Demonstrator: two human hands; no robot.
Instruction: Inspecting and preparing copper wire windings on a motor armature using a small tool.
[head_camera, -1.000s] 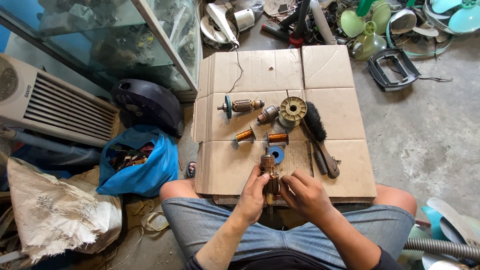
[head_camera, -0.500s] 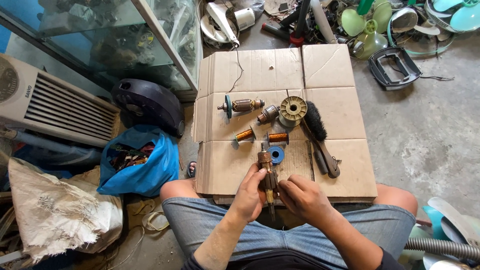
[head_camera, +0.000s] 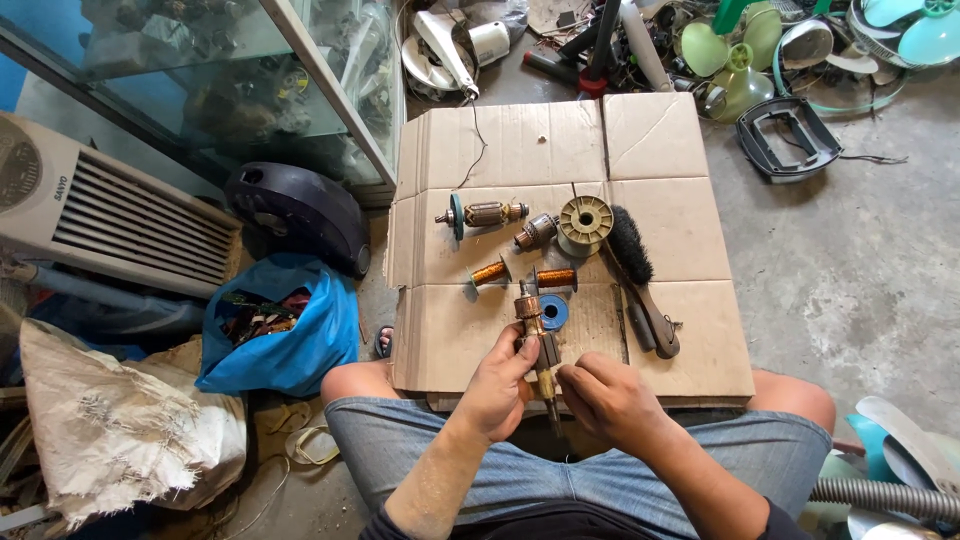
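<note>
My left hand (head_camera: 497, 385) and right hand (head_camera: 600, 395) both grip a motor armature (head_camera: 535, 335), held upright over the near edge of the cardboard sheet (head_camera: 660, 150). It looks dense and rigid, with delicate copper windings; best gripped by the steel shaft.

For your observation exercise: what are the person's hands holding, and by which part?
Both hands, left hand and right hand, hold a motor armature by its lower shaft end; its copper end points away.

Both hands meet over the lap, left hand (head_camera: 498, 385) and right hand (head_camera: 606, 398) curled, fingers bent inward.
</note>
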